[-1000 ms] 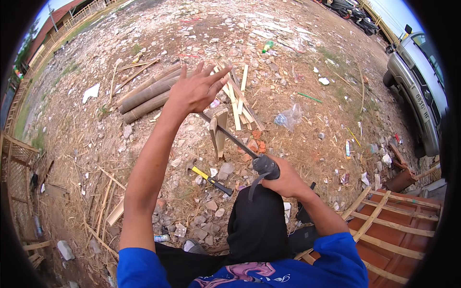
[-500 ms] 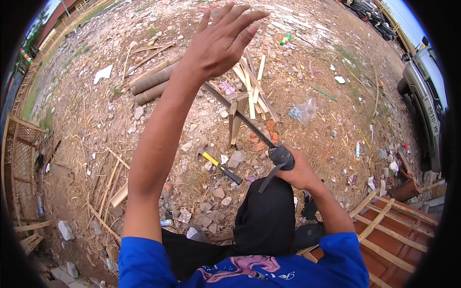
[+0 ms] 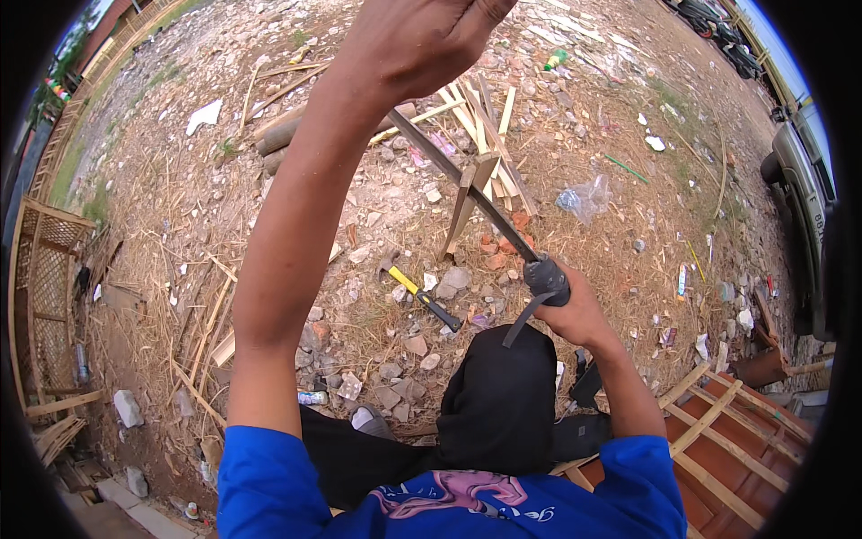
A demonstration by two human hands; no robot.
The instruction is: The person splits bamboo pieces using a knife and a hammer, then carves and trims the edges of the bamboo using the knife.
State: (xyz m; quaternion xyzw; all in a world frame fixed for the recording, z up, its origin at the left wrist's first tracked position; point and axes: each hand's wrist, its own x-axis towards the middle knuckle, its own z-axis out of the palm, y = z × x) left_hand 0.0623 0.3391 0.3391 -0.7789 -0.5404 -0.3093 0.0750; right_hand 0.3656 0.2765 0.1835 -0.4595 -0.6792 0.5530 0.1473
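My right hand (image 3: 575,307) is closed around the black-wrapped handle of a machete (image 3: 437,154), and a loose black strap hangs from the grip. The dark blade slants up and to the left from the handle. A short piece of split wood (image 3: 461,208) sits across the blade at about its middle, tilted, seemingly caught on it. My left hand (image 3: 422,49) is raised at the top edge, over the blade's far end, which the wrist hides. Most of its fingers are cut off by the picture's edge. A yellow and black hammer (image 3: 419,296) lies on the ground before my knee.
Pale wood strips (image 3: 480,126) lie heaped beyond the blade, with round logs (image 3: 280,136) to their left. A plastic bag (image 3: 585,199) and broken bricks (image 3: 496,251) lie on the stony ground. At right are a slatted bamboo frame (image 3: 709,418) and a parked vehicle (image 3: 802,180).
My left hand, spread open before, has moved up, partly out of the picture. The machete, wood and right hand have shifted slightly right in the view, as has the ground.
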